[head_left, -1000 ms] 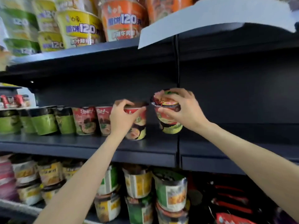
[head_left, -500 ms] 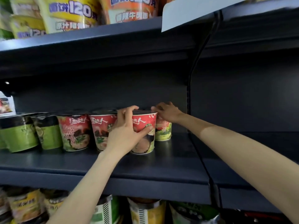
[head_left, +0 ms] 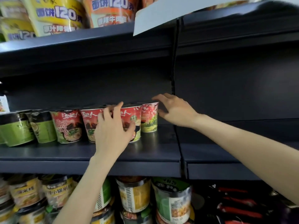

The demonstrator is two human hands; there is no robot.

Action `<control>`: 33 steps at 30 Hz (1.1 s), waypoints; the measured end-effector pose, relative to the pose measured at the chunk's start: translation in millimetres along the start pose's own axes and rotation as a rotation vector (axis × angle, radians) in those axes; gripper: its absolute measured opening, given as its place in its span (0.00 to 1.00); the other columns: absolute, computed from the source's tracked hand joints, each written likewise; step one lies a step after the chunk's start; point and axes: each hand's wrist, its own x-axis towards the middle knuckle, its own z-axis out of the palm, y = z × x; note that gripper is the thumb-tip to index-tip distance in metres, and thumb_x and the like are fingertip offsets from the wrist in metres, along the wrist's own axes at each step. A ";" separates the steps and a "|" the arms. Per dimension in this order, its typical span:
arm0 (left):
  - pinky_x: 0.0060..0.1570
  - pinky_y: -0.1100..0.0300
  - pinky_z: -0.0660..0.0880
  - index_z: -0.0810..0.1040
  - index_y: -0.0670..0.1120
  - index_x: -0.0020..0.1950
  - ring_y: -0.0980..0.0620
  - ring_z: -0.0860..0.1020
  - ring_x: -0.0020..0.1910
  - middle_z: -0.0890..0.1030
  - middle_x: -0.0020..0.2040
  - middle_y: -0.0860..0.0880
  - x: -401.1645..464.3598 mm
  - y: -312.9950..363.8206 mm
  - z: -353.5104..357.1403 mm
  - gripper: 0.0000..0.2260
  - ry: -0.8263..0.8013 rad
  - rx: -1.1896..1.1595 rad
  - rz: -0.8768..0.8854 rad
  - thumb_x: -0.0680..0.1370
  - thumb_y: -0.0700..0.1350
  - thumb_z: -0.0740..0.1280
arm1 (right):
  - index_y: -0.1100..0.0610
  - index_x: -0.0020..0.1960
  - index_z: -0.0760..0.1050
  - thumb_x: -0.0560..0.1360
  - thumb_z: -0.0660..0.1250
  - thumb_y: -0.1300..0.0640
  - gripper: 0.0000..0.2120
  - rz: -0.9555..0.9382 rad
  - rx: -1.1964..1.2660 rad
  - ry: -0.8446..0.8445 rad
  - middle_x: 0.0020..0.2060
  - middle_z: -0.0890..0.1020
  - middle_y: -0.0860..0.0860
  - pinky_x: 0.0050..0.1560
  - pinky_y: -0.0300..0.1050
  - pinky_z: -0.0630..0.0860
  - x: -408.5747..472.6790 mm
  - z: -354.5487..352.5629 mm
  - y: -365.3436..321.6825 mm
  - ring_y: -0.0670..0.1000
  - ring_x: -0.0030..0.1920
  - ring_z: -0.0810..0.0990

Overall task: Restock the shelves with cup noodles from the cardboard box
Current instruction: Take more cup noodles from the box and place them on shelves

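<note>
A row of cup noodles stands on the dark middle shelf [head_left: 145, 152]. My left hand [head_left: 113, 126] curls around a red cup [head_left: 131, 117] in that row, thumb on its right side. Just right of it stands a red-and-green cup [head_left: 148, 117], the last in the row. My right hand [head_left: 174, 109] hovers beside that cup with fingers spread, not touching it. Two more red cups [head_left: 68, 125] and green cups [head_left: 16, 128] fill the row to the left. The cardboard box is out of view.
The upper shelf carries large yellow and orange noodle tubs [head_left: 61, 15] and a white sheet [head_left: 161, 12] overhanging its edge. The lower shelf holds stacked tubs [head_left: 134, 194]. A vertical post [head_left: 174, 62] divides the bays; the right bay's shelf [head_left: 226, 151] is bare.
My right hand has let go of the red-and-green cup, which now stands on the shelf, and has drawn back to the right. My left hand stays on the red cup.
</note>
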 end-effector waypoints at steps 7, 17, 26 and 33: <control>0.44 0.56 0.72 0.79 0.44 0.49 0.48 0.76 0.42 0.80 0.40 0.50 -65.1 90.5 -34.4 0.08 0.375 -0.361 0.301 0.76 0.45 0.63 | 0.56 0.53 0.80 0.75 0.62 0.58 0.10 -0.227 -0.217 0.489 0.38 0.82 0.48 0.47 0.48 0.75 -123.9 -53.3 -1.1 0.52 0.40 0.80; 0.51 0.65 0.69 0.80 0.41 0.49 0.51 0.75 0.46 0.78 0.44 0.52 -318.7 252.6 -55.6 0.08 -0.228 -0.819 0.350 0.77 0.42 0.63 | 0.61 0.50 0.82 0.76 0.65 0.63 0.07 0.041 -0.071 0.387 0.47 0.84 0.53 0.48 0.48 0.76 -486.9 -87.7 19.4 0.55 0.47 0.82; 0.50 0.70 0.67 0.78 0.52 0.54 0.60 0.75 0.49 0.80 0.46 0.60 -537.8 337.6 -34.3 0.10 -1.146 -0.801 0.159 0.74 0.49 0.64 | 0.55 0.47 0.80 0.73 0.63 0.57 0.08 0.691 0.031 -0.294 0.36 0.81 0.51 0.36 0.46 0.75 -784.6 -79.5 32.3 0.56 0.37 0.80; 0.51 0.51 0.76 0.79 0.49 0.53 0.51 0.80 0.49 0.82 0.47 0.53 -649.8 403.0 32.1 0.09 -1.656 -0.632 0.141 0.74 0.46 0.66 | 0.51 0.62 0.75 0.75 0.66 0.55 0.16 1.266 0.023 -0.744 0.56 0.80 0.53 0.49 0.51 0.77 -933.8 -74.7 55.3 0.59 0.55 0.78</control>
